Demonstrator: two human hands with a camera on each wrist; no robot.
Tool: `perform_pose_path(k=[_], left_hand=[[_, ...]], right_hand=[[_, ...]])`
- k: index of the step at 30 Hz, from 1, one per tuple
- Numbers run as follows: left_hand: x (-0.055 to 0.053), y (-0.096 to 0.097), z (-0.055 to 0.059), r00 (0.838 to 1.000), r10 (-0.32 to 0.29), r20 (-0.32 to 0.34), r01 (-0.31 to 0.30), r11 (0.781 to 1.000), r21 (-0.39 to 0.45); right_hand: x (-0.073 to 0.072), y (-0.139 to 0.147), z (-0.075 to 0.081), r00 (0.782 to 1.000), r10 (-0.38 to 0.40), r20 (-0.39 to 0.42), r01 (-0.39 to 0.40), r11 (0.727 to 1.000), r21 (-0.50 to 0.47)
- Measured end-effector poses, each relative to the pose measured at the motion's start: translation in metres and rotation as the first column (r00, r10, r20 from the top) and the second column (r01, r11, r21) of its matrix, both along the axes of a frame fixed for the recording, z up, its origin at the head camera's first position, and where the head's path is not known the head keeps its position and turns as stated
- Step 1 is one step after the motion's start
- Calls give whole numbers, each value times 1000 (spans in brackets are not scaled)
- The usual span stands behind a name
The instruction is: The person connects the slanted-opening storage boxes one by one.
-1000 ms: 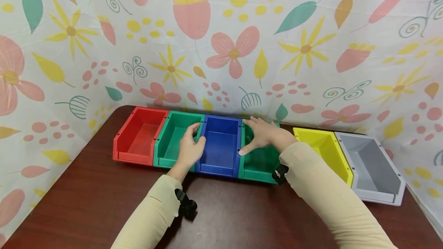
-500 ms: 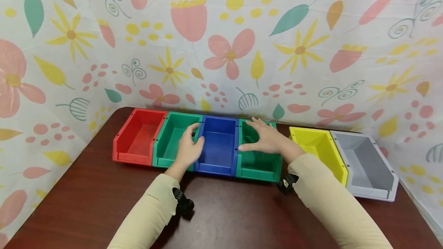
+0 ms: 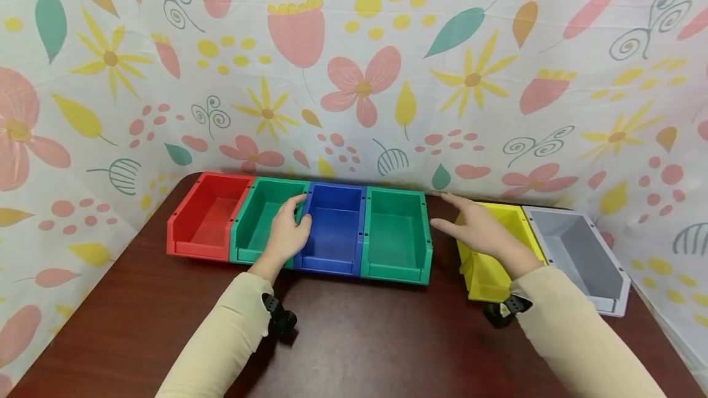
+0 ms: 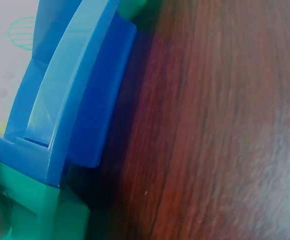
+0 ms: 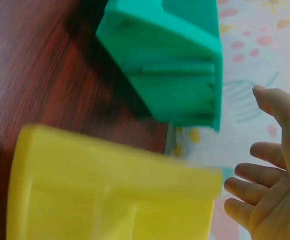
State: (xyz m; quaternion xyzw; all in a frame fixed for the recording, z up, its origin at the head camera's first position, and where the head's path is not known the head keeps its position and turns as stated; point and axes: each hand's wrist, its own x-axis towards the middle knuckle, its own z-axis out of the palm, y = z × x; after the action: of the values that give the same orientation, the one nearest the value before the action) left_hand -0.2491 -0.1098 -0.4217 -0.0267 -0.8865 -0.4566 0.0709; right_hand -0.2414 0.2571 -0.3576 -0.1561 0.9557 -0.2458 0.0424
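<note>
In the head view my left hand (image 3: 287,232) straddles the adjoining walls of the left green bin (image 3: 269,210) and the blue bin (image 3: 334,229). Its thumb is on the blue side and its fingers on the green side, pinching the walls; the left wrist view shows only bits of the hand beside the blue bin (image 4: 60,95). My right hand (image 3: 487,229), fingers spread and holding nothing, is over the yellow bin (image 3: 487,275), partly hiding it. The right green bin (image 3: 393,232) stands against the blue one, left of the right fingertips.
A red bin (image 3: 212,217) stands at the left end of the joined row. To the right, a grey bin (image 3: 578,257) adjoins the yellow one. A gap of brown table (image 3: 359,330) separates the right green bin from the yellow bin. Behind hangs a flowered curtain (image 3: 359,35).
My right hand has left the right green bin and moved right to the yellow bin. My left hand stays at the green and blue walls. The camera view has shifted slightly.
</note>
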Motion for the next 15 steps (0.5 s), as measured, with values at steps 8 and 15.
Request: perform_pose_path(k=[8, 15], left_hand=[[0, 3, 3, 995, 13, -98, -27, 989, -147], [11, 32, 11, 943, -5, -333, -126, 920, -372]], right_hand=[[16, 35, 7, 994, -107, -4, 107, 992, 62], [28, 58, 10, 985, -173, 10, 171, 979, 114]])
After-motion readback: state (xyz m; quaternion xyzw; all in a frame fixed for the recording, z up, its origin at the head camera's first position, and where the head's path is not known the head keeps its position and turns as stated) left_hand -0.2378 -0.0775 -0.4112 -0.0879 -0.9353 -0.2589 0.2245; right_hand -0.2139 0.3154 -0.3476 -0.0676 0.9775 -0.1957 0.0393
